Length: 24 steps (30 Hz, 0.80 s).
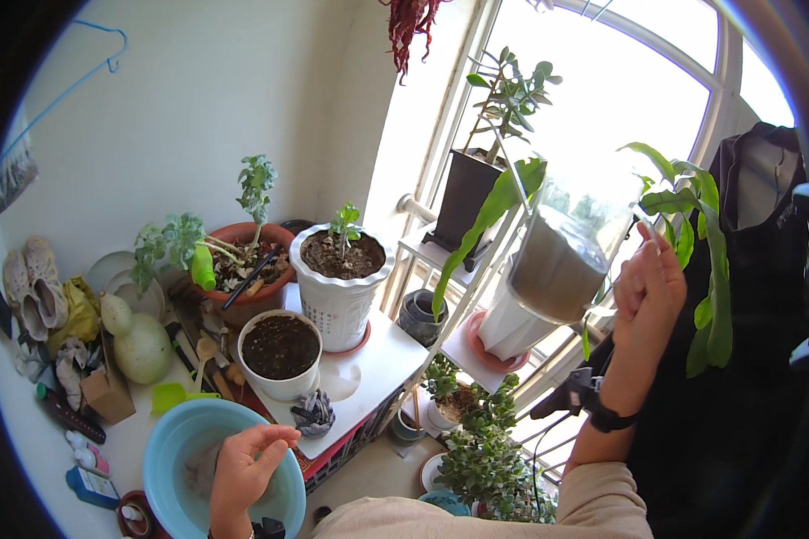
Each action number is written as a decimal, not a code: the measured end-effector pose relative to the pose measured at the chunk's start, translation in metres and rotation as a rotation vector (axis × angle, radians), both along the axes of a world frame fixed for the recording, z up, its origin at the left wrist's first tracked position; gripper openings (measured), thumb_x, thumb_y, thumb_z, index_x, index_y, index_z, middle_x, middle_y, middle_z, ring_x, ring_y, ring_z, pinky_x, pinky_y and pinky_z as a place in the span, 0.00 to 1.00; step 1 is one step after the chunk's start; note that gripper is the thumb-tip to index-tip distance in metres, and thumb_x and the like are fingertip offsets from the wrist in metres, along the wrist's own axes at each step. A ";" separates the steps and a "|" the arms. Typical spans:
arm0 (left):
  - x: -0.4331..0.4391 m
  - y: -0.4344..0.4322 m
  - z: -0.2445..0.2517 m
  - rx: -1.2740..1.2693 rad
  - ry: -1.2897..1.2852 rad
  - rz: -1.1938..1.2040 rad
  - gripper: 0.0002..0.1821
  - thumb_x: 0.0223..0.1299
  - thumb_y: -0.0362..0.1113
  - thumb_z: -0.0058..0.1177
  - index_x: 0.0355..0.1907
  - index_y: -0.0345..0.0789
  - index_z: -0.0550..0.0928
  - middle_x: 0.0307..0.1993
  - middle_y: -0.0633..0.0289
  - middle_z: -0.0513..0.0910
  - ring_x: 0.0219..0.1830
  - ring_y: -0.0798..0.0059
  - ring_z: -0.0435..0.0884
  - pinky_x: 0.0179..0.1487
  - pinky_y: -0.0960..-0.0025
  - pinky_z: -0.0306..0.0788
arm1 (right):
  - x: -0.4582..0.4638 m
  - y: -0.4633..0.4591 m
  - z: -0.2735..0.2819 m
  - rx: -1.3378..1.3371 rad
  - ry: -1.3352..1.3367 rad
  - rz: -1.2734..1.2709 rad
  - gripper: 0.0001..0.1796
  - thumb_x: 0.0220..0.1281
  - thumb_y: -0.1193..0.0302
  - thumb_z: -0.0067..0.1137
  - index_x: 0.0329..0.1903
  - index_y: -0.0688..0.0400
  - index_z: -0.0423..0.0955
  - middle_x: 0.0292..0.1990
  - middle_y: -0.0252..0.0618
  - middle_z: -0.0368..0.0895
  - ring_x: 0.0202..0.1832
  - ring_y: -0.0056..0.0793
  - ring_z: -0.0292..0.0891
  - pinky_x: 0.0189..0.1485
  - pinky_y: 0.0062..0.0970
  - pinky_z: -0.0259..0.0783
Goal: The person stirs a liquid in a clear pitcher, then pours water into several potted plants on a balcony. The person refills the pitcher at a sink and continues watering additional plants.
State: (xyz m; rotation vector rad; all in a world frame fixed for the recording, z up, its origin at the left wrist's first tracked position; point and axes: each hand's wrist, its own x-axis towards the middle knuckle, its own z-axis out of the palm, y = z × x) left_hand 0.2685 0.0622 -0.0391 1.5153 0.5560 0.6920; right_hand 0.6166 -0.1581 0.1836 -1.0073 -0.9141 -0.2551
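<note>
My right hand point(647, 286) is closed on the handle of a clear plastic pitcher point(559, 269), raised in front of the window and partly filled with cloudy brownish liquid. The pitcher is in front of a white pot on the plant stand. My left hand point(246, 465) holds nothing, its fingers loosely curled and a little apart, above a light blue plastic basin point(168, 465). In the basin are water and something pale that I cannot make out. Beyond the basin stand a white pot of dark soil point(281, 347) and a white fluted pot with a seedling point(340, 296).
A terracotta pot point(259, 236) with a leafy plant stands at the wall. Left of it lie a pale bottle gourd point(141, 347), shoes point(44, 290) and a lime green scoop point(168, 397). A crumpled cloth point(313, 412) lies at the table edge. Long leaves point(492, 215) hang beside the pitcher.
</note>
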 end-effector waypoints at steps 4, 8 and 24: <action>-0.002 0.003 0.006 -0.009 0.008 0.004 0.10 0.64 0.28 0.54 0.45 0.27 0.84 0.39 0.58 0.88 0.41 0.77 0.84 0.48 0.74 0.75 | 0.006 -0.009 0.038 -0.104 -0.050 -0.119 0.14 0.74 0.68 0.53 0.52 0.67 0.74 0.18 0.22 0.58 0.14 0.06 0.47 0.14 0.13 0.41; -0.004 0.006 0.013 -0.020 0.036 -0.024 0.10 0.66 0.27 0.52 0.46 0.26 0.83 0.39 0.58 0.86 0.42 0.78 0.83 0.50 0.75 0.74 | 0.011 -0.009 0.073 -0.220 -0.016 -0.130 0.16 0.74 0.67 0.52 0.53 0.69 0.72 0.18 0.22 0.58 0.14 0.06 0.47 0.13 0.13 0.43; -0.018 0.024 -0.007 -0.160 0.033 -0.129 0.12 0.69 0.30 0.53 0.51 0.28 0.83 0.42 0.62 0.86 0.42 0.82 0.82 0.46 0.81 0.73 | 0.000 0.046 0.144 -0.628 -0.087 -0.219 0.25 0.74 0.63 0.54 0.64 0.65 0.67 0.21 0.19 0.58 0.17 0.05 0.49 0.15 0.10 0.47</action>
